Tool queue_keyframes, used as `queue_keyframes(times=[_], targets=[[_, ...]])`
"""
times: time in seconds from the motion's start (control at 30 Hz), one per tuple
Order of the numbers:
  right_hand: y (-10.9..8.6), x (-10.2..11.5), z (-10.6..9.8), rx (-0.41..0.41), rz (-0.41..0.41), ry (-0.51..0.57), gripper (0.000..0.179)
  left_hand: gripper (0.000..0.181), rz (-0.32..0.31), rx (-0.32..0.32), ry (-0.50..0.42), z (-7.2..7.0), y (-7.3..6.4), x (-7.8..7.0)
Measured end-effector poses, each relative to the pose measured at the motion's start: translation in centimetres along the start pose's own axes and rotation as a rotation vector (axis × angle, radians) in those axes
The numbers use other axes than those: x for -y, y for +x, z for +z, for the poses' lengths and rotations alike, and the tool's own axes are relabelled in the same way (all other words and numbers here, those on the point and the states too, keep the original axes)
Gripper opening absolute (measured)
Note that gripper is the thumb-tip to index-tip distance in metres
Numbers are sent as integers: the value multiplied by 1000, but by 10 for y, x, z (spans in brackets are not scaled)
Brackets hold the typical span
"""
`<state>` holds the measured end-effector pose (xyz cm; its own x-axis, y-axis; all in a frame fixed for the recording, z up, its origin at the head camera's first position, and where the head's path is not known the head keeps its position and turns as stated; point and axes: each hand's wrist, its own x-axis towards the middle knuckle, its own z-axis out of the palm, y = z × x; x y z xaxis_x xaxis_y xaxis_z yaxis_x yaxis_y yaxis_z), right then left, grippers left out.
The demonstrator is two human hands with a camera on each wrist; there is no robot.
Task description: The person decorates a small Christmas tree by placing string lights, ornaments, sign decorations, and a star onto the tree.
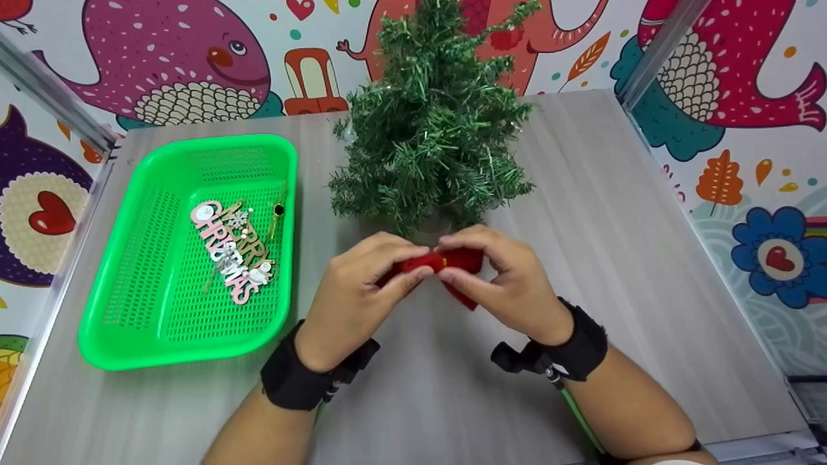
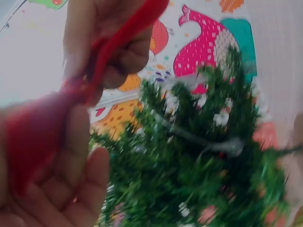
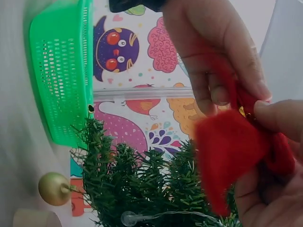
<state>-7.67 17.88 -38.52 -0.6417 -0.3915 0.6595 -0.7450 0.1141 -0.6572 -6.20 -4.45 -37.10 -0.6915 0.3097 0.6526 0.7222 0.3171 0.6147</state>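
Observation:
A red bow [image 1: 466, 261] with a small gold centre is held between both hands in front of the Christmas tree [image 1: 439, 135]. The left hand [image 1: 358, 278] pinches one side of it with thumb and fingers. On the other side, the right hand [image 1: 510, 274] pinches the bow close to its middle. The fingertips of both hands almost meet there. One red tail hangs below the right thumb. In the right wrist view, the red bow [image 3: 232, 146] shows its loops and the gold piece near the thumbs. The left wrist view is blurred.
A green plastic basket [image 1: 187, 358] stands at the left, holding a "Merry Christmas" sign [image 1: 236, 252] and small gold pieces. On the tree, a gold ball [image 3: 54, 188] and clear light string [image 3: 175, 215] show. Printed panels [image 1: 730, 148] wall in the table [image 1: 652, 310].

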Motion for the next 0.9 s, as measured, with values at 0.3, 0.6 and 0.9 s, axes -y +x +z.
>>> queue_keyframes(times=[0.3, 0.6, 0.9], targets=[[4, 0, -2, -226, 287, 18, 35, 26, -184, -139, -55, 9, 9, 10], [31, -3, -8, -333, 107, -291, 39, 22, -82, -303, 104, 17, 34, 12], [49, -14, -8, -379, 130, -563, 25, 19, -200, -346, 297, 25, 51, 22]])
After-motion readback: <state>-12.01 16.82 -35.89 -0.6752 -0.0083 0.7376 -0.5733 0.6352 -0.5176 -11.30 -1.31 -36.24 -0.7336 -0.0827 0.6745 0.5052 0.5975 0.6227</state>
